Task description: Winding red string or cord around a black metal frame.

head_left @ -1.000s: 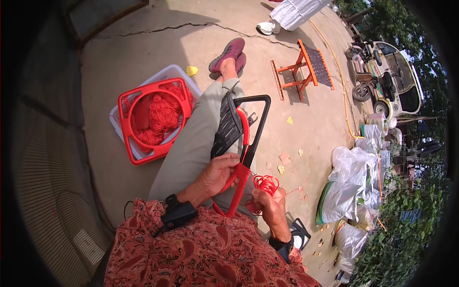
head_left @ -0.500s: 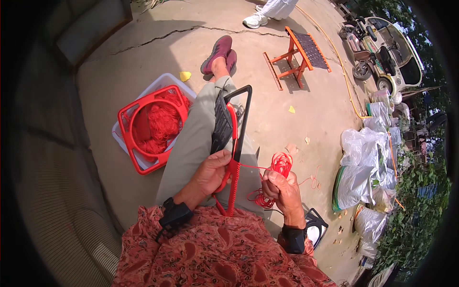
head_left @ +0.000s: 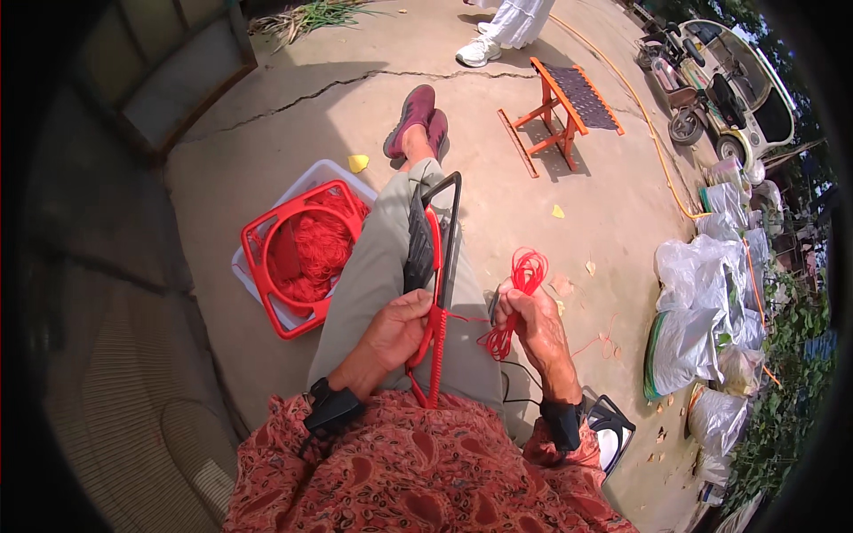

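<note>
A narrow black frame (head_left: 457,204) with a dark woven-looking panel (head_left: 418,253) stands tilted over my lap. Red cord is wound in tight coils (head_left: 437,364) along the near part of its side. My left hand (head_left: 398,330) is closed on this frame, fingers partly hidden behind it. To the right, my right hand (head_left: 538,330) grips a looped bundle of red cord (head_left: 529,266), whose loops stick out above and below the fist. A strand runs from the coils to that hand.
Left of my legs, a pale plastic basket (head_left: 242,258) holds tangled red cord (head_left: 322,244) under a red frame (head_left: 258,266). Ahead stand an orange folding stool (head_left: 560,115) and a person's white shoe (head_left: 480,51). Filled sacks (head_left: 693,275) and a three-wheeler (head_left: 755,115) line the right.
My right hand has turned and risen slightly with the cord bundle, and the strand now sags a little. My left hand keeps its hold on the frame. The whole view has shifted slightly.
</note>
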